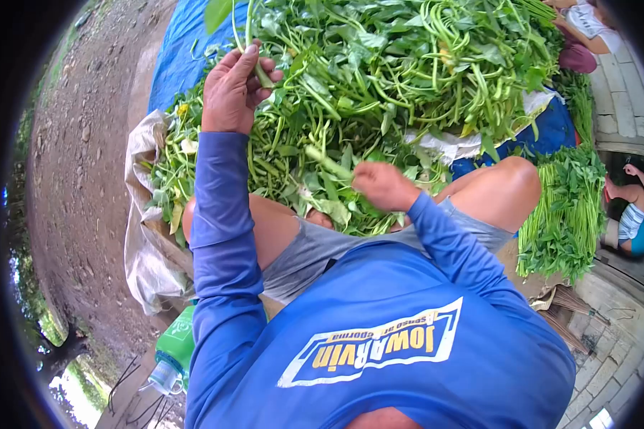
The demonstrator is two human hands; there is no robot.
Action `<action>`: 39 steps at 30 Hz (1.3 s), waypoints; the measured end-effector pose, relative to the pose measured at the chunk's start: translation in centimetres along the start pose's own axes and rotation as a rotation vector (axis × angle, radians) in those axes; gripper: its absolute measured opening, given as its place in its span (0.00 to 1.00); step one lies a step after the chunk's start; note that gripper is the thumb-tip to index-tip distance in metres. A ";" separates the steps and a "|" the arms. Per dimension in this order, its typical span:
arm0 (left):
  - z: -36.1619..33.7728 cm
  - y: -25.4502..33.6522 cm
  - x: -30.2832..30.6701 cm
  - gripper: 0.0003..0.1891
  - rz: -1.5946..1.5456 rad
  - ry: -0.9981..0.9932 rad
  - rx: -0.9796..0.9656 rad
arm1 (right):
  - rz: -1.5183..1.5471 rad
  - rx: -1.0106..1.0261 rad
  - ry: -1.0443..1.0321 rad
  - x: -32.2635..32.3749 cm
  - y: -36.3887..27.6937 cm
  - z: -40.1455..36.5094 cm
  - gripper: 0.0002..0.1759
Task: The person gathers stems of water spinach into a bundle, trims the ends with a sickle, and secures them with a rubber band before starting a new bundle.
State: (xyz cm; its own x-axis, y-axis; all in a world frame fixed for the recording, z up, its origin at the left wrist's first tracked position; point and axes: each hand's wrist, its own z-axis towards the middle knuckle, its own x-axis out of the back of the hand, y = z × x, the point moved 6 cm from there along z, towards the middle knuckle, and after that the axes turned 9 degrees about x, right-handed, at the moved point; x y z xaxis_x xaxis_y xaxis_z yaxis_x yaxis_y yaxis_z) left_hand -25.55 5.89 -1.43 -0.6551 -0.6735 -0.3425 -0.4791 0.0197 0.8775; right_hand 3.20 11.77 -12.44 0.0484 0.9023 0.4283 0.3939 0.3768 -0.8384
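Pinched in my left hand (240, 86) are green stems (249, 28) with a leaf, held upright above the pile at the upper left. My right hand (385, 186) is closed around one end of a thick pale green stem piece (329, 164), slightly blurred, over the lower part of the pile. A large heap of leafy green stems (379, 79) spreads in front of my crossed legs. The two hands are apart.
A blue tarp (175, 57) and a whitish sack (143, 207) edge the heap. Bundled greens (562, 214) lie at the right, near thin sticks (569, 307). A green jug (175, 347) stands lower left. Two other people (594, 28) (640, 214) sit at the far right.
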 end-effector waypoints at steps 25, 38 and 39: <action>1.2 2.4 1.8 0.09 -0.118 0.194 -0.078 | -0.600 -0.358 0.508 11.6 15.4 22.4 0.33; 0.3 4.5 1.6 0.14 -0.109 0.304 -0.135 | -0.897 -0.281 0.144 10.6 11.0 30.6 0.70; 0.2 4.4 1.7 0.14 -0.112 0.281 -0.132 | -0.952 -0.219 0.213 11.0 11.3 31.1 0.71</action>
State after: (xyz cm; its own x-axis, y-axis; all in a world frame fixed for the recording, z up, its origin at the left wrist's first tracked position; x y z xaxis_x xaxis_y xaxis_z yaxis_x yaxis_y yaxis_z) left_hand -28.89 5.00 1.82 -0.4071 -0.8440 -0.3491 -0.4471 -0.1492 0.8819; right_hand -20.38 32.42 -27.68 -0.2201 0.1798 0.9588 0.5137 0.8569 -0.0427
